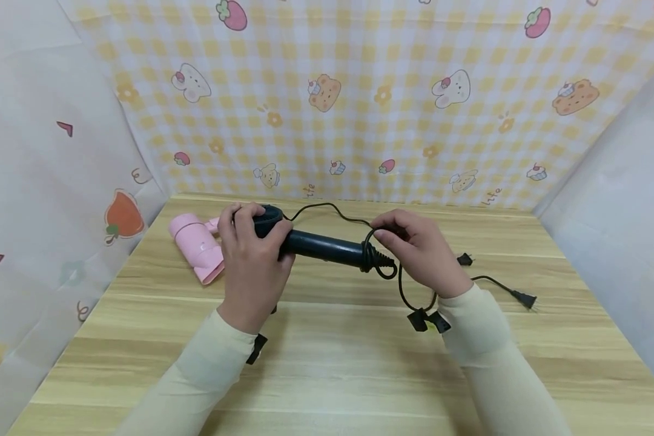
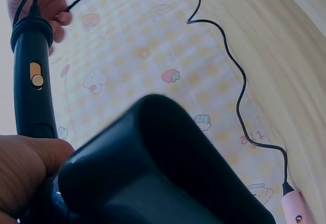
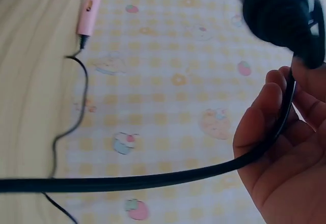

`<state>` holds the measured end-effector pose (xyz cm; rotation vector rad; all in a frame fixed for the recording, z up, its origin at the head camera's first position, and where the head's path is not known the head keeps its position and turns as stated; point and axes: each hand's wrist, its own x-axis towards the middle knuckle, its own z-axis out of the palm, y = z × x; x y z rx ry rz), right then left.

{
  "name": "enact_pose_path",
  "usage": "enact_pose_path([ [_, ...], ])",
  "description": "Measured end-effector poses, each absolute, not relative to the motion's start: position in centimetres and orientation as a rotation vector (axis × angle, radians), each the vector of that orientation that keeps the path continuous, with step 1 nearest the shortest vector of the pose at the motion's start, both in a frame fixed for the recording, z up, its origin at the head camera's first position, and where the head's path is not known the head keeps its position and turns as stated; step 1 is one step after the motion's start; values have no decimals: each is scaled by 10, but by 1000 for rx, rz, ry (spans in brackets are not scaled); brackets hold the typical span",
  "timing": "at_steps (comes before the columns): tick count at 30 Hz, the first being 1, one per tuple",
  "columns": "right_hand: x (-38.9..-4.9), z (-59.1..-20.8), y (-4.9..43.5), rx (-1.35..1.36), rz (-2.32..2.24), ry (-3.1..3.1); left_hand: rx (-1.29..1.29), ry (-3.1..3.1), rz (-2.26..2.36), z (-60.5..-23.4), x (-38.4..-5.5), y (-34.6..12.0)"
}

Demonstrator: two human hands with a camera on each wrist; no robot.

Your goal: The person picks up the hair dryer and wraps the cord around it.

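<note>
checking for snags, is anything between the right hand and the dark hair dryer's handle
Only its own black cord, looped at the end of the handle and held by the right hand; nothing else visible stands between.

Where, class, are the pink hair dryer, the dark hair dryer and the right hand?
Pink hair dryer (image 1: 194,243), head view: middle of its barrel.
Dark hair dryer (image 1: 324,247), head view: its handle.
Right hand (image 1: 426,253), head view: its back.

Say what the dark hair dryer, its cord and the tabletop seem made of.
Dark hair dryer: probably glossy hard plastic, given the bright highlights. Cord: likely smooth rubber or soft plastic, bending in curves. Tabletop: smooth wood or laminate; grain streaks fit either.
</note>
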<state>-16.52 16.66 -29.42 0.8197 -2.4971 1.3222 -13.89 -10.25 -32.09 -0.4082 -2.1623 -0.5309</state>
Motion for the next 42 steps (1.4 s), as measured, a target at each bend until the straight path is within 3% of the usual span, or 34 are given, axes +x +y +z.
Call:
enact_pose_path([
  [12,-181,-326,163,652,1559,-2630,-383,-2182,-550,-321,-140,-101],
  [20,-168,-337,152,712,1491,-2639,-364,-2173,-593,-321,-142,-100],
  [25,-156,-339,146,598,1505,-2734,-350,-2162,-599,-321,-144,-103],
  [42,-120,-322,147,939,1120,-2714,-289,-2183,-532,-322,-145,-110],
])
